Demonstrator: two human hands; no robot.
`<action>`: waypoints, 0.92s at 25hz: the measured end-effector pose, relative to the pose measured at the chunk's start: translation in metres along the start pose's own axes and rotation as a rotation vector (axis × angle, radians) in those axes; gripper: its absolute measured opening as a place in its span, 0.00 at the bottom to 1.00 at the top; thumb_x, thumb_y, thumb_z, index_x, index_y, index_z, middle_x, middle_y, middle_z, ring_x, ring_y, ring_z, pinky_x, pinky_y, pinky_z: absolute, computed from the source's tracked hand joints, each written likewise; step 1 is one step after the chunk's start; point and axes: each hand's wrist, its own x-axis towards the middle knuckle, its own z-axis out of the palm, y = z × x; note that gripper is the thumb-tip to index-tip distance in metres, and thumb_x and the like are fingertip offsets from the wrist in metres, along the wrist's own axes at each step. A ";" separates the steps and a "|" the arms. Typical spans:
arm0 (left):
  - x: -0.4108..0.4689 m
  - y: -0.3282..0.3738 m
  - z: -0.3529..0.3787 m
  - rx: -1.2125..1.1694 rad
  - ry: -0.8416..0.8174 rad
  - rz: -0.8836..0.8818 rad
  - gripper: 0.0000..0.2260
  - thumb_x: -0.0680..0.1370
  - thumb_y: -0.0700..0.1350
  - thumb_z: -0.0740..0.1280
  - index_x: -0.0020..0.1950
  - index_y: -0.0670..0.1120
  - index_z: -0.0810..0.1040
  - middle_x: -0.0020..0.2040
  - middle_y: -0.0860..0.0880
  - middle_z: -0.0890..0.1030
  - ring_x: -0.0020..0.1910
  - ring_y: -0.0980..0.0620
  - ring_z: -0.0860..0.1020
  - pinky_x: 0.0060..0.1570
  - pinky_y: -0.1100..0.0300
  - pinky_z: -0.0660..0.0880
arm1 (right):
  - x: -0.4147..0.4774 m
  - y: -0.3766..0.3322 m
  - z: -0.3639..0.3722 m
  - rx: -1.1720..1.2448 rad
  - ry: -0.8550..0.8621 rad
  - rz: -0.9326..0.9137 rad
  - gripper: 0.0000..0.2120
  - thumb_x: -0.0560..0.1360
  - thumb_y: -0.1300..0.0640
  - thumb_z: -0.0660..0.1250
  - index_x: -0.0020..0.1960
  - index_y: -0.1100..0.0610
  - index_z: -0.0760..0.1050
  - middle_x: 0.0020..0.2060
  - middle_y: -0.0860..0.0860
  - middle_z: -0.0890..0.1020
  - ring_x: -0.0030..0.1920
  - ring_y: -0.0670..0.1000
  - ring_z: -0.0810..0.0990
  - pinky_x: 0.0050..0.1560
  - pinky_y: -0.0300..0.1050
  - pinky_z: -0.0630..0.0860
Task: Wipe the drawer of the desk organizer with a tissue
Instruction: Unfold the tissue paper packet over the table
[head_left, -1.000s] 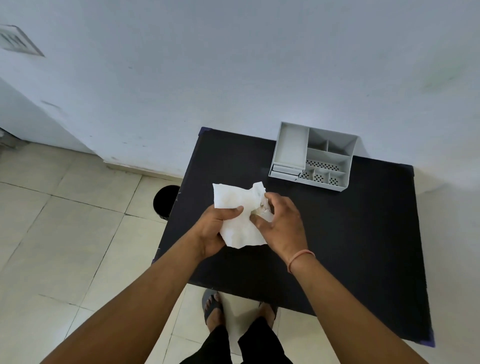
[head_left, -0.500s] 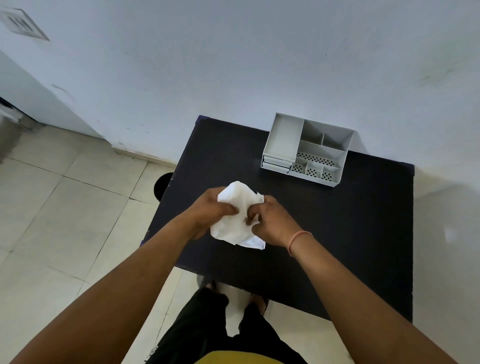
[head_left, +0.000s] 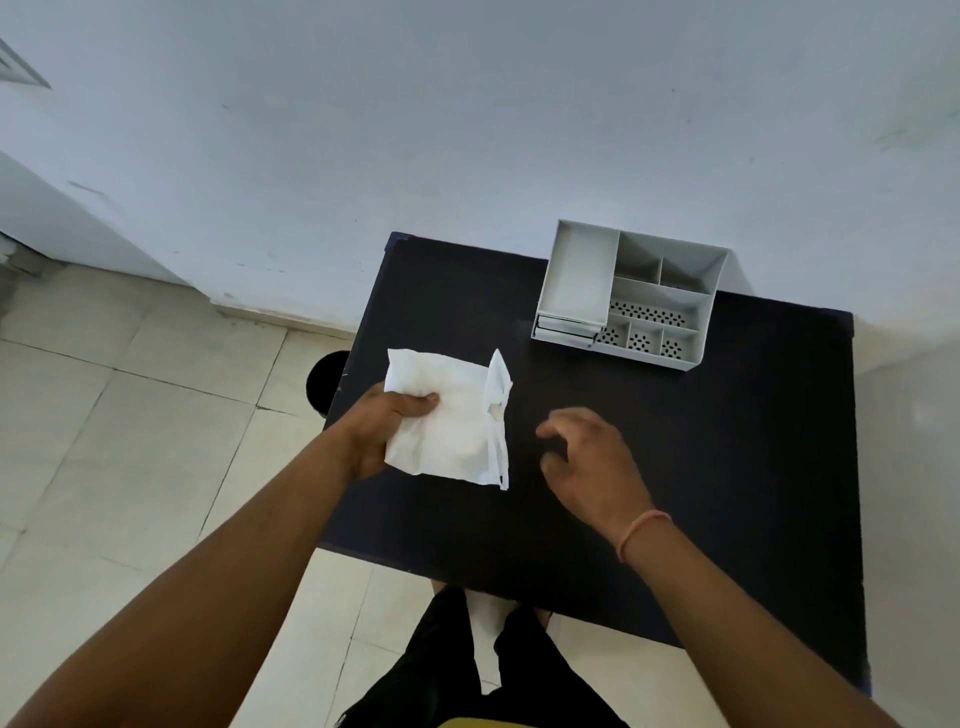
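Note:
A grey desk organizer (head_left: 631, 296) stands at the far side of the black table (head_left: 727, 467), near the wall. Its small drawers (head_left: 563, 329) sit closed at its front left corner. My left hand (head_left: 382, 428) holds a white tissue (head_left: 452, 421) by its left edge, spread out above the table's left part. My right hand (head_left: 592, 462) hovers to the right of the tissue, fingers apart and curled, holding nothing. A thin band circles the right wrist. Both hands are well short of the organizer.
A pale wall rises right behind the table. A dark round bin (head_left: 324, 382) stands on the tiled floor (head_left: 130, 441) at the table's left edge. My legs (head_left: 483, 670) show below the table's near edge.
My right hand has let go of the tissue and moved off to the right. The tissue, crumpled between both hands before, now hangs spread out from my left hand alone.

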 end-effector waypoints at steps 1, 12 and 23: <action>0.003 -0.001 -0.001 0.012 -0.012 -0.008 0.13 0.80 0.39 0.73 0.64 0.45 0.84 0.58 0.42 0.89 0.54 0.39 0.88 0.49 0.41 0.85 | -0.004 -0.016 0.003 0.107 0.162 -0.131 0.12 0.75 0.63 0.68 0.55 0.55 0.84 0.56 0.51 0.83 0.56 0.48 0.82 0.61 0.41 0.78; 0.014 0.011 -0.032 -0.067 -0.143 -0.069 0.18 0.78 0.39 0.72 0.69 0.45 0.82 0.64 0.41 0.87 0.60 0.36 0.86 0.55 0.38 0.83 | 0.033 -0.033 0.047 0.578 0.112 0.526 0.25 0.71 0.50 0.79 0.65 0.52 0.76 0.60 0.49 0.78 0.57 0.51 0.81 0.61 0.50 0.81; 0.017 0.037 -0.050 -0.121 -0.223 -0.075 0.16 0.78 0.46 0.74 0.65 0.47 0.86 0.65 0.39 0.85 0.61 0.34 0.85 0.55 0.38 0.84 | 0.030 -0.045 0.053 0.219 0.600 0.102 0.20 0.77 0.59 0.69 0.68 0.56 0.75 0.64 0.52 0.76 0.59 0.48 0.77 0.61 0.41 0.75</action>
